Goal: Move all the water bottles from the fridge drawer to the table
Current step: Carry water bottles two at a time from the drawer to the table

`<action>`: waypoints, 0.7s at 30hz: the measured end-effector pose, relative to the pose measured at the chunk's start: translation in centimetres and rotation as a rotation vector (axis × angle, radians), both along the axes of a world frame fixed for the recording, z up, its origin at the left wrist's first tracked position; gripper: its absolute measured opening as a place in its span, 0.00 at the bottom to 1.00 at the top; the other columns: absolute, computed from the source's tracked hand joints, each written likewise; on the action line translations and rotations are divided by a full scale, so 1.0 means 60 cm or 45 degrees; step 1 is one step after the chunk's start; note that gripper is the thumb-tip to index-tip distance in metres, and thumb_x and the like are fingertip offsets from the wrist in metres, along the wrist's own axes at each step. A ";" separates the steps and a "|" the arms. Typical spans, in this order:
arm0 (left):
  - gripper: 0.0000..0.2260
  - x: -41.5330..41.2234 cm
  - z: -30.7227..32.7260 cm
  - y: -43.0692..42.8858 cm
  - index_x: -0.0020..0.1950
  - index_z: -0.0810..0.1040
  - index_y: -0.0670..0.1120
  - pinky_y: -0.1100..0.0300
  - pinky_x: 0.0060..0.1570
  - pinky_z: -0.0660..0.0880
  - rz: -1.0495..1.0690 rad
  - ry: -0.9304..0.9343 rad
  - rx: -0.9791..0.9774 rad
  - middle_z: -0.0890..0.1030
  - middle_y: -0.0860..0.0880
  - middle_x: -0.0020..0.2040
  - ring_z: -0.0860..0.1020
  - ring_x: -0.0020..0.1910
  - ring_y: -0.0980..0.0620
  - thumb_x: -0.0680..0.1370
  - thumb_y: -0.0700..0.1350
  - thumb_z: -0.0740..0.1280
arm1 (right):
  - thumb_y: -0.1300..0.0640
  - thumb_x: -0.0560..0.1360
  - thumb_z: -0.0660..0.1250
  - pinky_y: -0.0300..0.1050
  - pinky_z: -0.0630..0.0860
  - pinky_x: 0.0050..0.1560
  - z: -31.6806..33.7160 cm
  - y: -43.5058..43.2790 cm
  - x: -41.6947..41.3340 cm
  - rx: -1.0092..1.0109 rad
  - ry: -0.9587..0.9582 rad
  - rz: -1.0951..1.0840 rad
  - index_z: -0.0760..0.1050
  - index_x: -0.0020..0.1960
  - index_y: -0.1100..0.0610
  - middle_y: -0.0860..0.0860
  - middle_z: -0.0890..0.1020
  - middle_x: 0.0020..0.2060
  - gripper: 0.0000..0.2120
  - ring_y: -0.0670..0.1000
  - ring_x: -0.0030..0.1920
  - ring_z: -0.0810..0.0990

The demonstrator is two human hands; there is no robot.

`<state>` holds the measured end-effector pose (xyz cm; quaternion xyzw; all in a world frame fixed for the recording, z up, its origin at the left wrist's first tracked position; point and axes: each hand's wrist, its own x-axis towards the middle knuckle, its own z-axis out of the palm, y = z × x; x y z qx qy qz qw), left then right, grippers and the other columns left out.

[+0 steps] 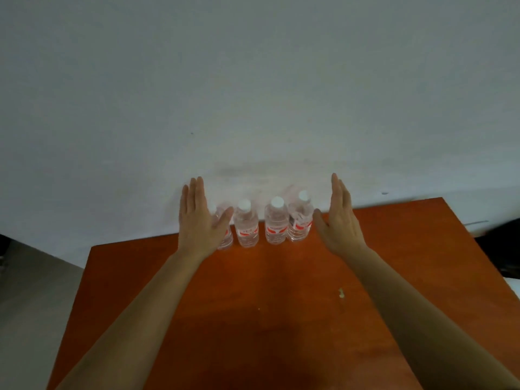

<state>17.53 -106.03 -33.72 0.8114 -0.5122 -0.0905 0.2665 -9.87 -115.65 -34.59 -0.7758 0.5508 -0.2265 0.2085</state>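
Several clear water bottles with white caps and red labels stand upright in a row at the far edge of the orange-brown table (281, 291), against the wall. The leftmost bottle (225, 237) is partly hidden behind my left hand (198, 220). Beside it stand a second bottle (247, 225), a third bottle (276, 223) and the rightmost bottle (301, 218). My left hand is open with flat fingers at the left end of the row. My right hand (339, 218) is open and flat, just right of the rightmost bottle. Neither hand holds anything. The fridge drawer is out of view.
A pale grey-white wall (253, 94) rises directly behind the table. Grey floor (31, 291) shows to the left of the table. A small pale crumb (341, 293) lies on the tabletop at the right. Something dark (503, 235) sits beyond the table's right edge.
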 end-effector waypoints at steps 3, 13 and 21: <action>0.33 -0.049 0.064 0.000 0.81 0.46 0.50 0.38 0.77 0.49 -0.082 -0.348 -0.166 0.45 0.44 0.82 0.43 0.80 0.42 0.81 0.66 0.44 | 0.36 0.82 0.51 0.63 0.62 0.74 0.054 0.018 -0.045 -0.232 0.093 -0.112 0.40 0.81 0.48 0.54 0.45 0.81 0.35 0.61 0.79 0.55; 0.32 -0.421 0.239 0.036 0.82 0.47 0.50 0.34 0.75 0.46 -0.535 -0.570 -0.529 0.43 0.43 0.81 0.41 0.80 0.41 0.82 0.63 0.48 | 0.34 0.80 0.50 0.65 0.45 0.77 0.211 0.222 -0.395 -0.705 0.391 -0.553 0.44 0.82 0.52 0.59 0.41 0.80 0.37 0.59 0.80 0.40; 0.35 -0.906 0.269 0.266 0.81 0.40 0.49 0.34 0.75 0.44 -1.176 -0.445 -0.699 0.37 0.42 0.80 0.37 0.79 0.42 0.81 0.65 0.47 | 0.33 0.78 0.55 0.66 0.47 0.76 0.236 0.668 -0.834 -0.739 0.609 -1.161 0.45 0.82 0.53 0.61 0.44 0.80 0.41 0.61 0.80 0.43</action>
